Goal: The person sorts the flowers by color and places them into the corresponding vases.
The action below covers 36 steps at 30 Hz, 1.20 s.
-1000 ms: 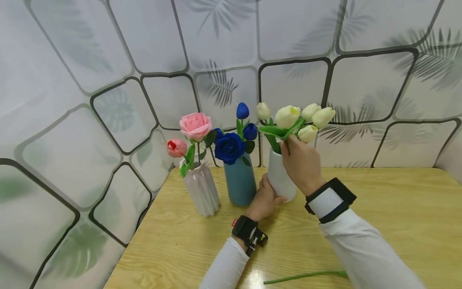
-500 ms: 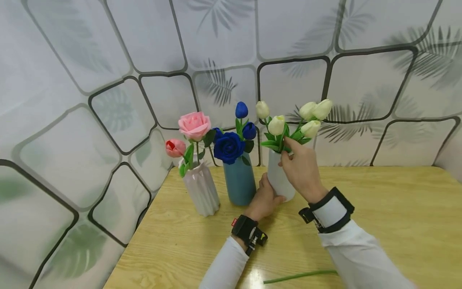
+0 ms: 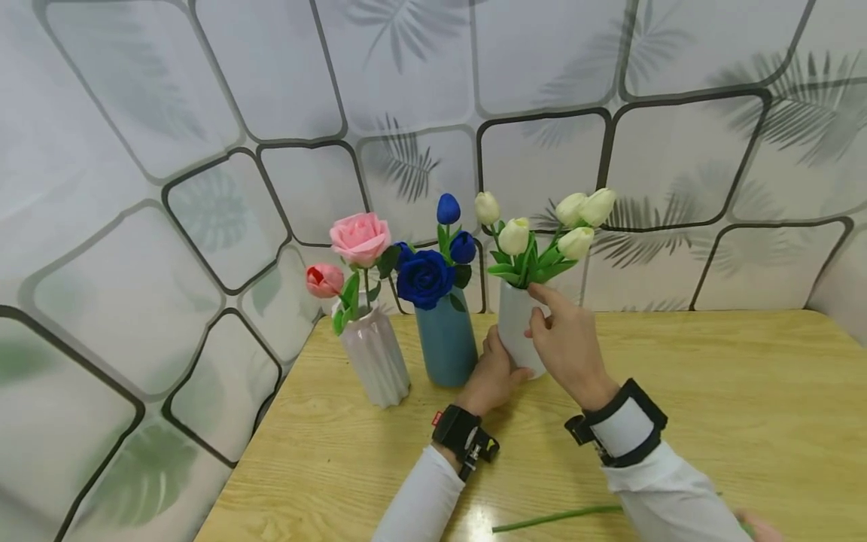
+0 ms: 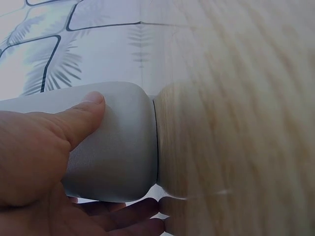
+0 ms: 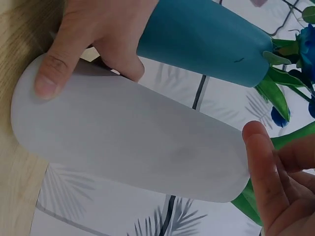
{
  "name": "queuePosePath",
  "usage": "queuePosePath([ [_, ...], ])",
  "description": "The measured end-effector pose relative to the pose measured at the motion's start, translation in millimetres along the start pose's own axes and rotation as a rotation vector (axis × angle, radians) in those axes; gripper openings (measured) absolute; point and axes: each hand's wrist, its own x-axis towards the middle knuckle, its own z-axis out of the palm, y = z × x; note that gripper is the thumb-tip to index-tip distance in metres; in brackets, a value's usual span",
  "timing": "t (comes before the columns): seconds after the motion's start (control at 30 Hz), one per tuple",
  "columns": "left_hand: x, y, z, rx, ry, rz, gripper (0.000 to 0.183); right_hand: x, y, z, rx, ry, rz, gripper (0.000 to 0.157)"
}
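Observation:
A white vase [image 3: 518, 327] stands on the table with several cream tulips [image 3: 576, 243] and green leaves in its mouth. My left hand [image 3: 489, 380] holds the vase low down; in the left wrist view its thumb [image 4: 88, 115] lies along the white side and the other fingers pass underneath. At the rim is my right hand [image 3: 569, 339], index finger extended to the vase mouth, thumb apart from it. Seen from the right wrist, a digit [image 5: 258, 142] lies right at the rim beside the leaves [image 5: 251, 201], and nothing shows pinched in that hand.
Left of the white vase stand a blue vase [image 3: 447, 346] with blue flowers [image 3: 425, 278] and a ribbed pale vase [image 3: 375, 357] with pink flowers [image 3: 361, 239]. A green stem [image 3: 555, 519] lies on the table's [image 3: 731, 391] near side. Another hand [image 3: 757, 528] shows blurred at lower right.
The front tulip has gone down into the vase and left. My right hand has let go of it and lowered to the rim. The left hand stays on the vase.

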Motion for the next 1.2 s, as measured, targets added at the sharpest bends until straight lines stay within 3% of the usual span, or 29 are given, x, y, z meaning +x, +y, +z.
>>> queuePosePath([
  [0.17, -0.5, 2.3, -0.8, -0.006, 0.003, -0.018, 0.088, -8, 2, -1.2, -0.003, -0.020, -0.011, 0.036],
  [0.37, -3.1, 2.9, -1.0, 0.030, -0.009, -0.014, 0.088, -45, -1, -17.4, -0.115, -0.068, -0.224, 0.024],
  [0.47, -7.2, 4.3, -5.3, -0.001, -0.036, -0.028, 0.089, -68, 0, -28.1, -0.125, -0.257, -0.237, 0.020],
  [0.63, -16.3, 6.5, -17.0, 0.014, -0.083, -0.102, 0.094, -88, 10, -35.1, -0.112, -0.657, -0.147, 0.012],
  [0.8, -24.6, 10.1, -26.9, 0.028, -0.108, -0.150, 0.096, -98, 22, -40.8, -0.089, -0.892, -0.062, 0.026],
  [1.0, -36.5, 4.3, -37.1, 0.106, -0.131, -0.106, 0.079, -106, 31, -41.8, -0.051, -1.034, -0.004, 0.041],
  [1.2, -52.9, -5.9, -48.2, 0.200, -0.194, -0.011, 0.015, -112, 35, -42.7, -0.158, -1.116, 0.041, 0.027],
])
